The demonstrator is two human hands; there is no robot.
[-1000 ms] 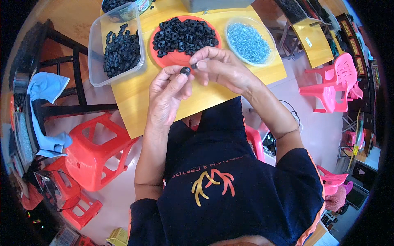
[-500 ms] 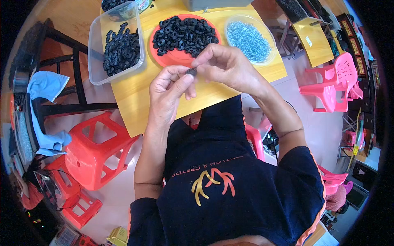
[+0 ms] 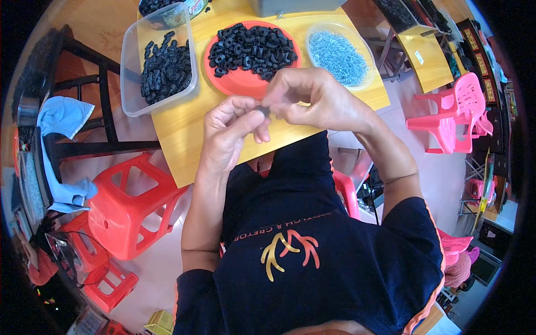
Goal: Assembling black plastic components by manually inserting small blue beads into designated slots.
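My left hand [image 3: 226, 131] pinches a small black plastic part [image 3: 262, 110] between thumb and fingertips, above the near half of the yellow table. Close against that part, my right hand [image 3: 321, 103] has its fingers drawn together; whatever they hold is too small and blurred to make out. Just beyond my hands is a red plate [image 3: 229, 85] heaped with black plastic parts [image 3: 248, 50]. To its left stands a clear plastic box [image 3: 129, 84] with more black parts of a ridged shape. On the right a clear round tub [image 3: 369, 58] holds many tiny shiny bluish pieces [image 3: 338, 56].
Beyond the plate a grey box [image 3: 296, 5] stands on the yellow table [image 3: 184, 156], with a small metal piece in front of it. Red plastic stools [image 3: 120, 218] are at my left, beside a black frame draped with blue cloth [image 3: 64, 117]. Pink chairs [image 3: 446, 120] stand right.
Both hands have come slightly nearer to me, with the small black part still in the left fingertips. My right fingers have shifted around the part.
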